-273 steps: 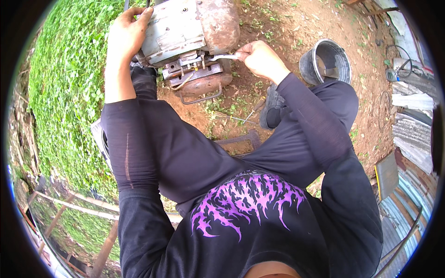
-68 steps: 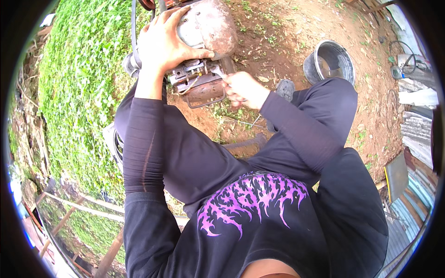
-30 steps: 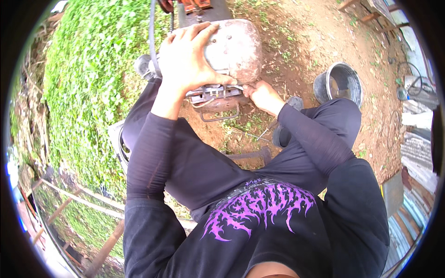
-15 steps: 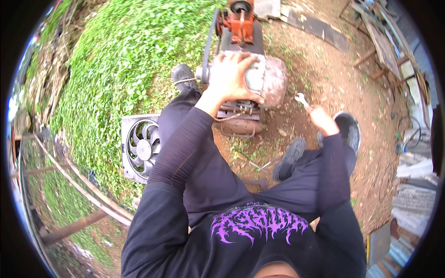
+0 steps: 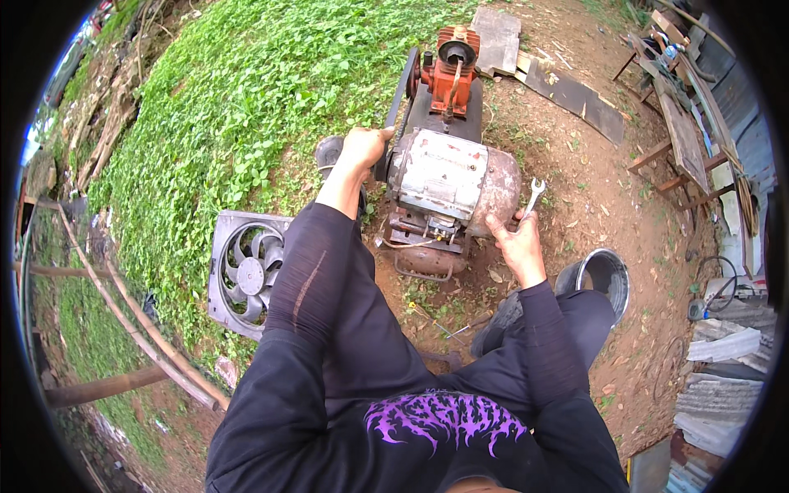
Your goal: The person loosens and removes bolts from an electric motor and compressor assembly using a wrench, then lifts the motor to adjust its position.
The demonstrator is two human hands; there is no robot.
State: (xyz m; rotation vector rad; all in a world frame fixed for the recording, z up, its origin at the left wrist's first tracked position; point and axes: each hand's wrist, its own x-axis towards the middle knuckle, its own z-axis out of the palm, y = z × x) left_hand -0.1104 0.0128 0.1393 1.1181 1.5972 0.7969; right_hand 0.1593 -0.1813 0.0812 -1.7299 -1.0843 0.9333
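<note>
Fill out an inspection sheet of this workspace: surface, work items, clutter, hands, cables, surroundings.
Surface: brown soil with dry leaves; green ground cover to the left.
Work items: grey, rusty motor; drive belt; orange-red finned unit; open-ended wrench.
Clutter: fan by the left leg; dark bucket by the right knee; thin tool between the legs.
Hands: left hand at the belt, grip unclear; right hand holds the wrench beside the motor's rusty end.
Cables: thin cord below the motor; dark cable far right.
Surroundings: wooden table, corrugated sheets, wooden poles.
</note>
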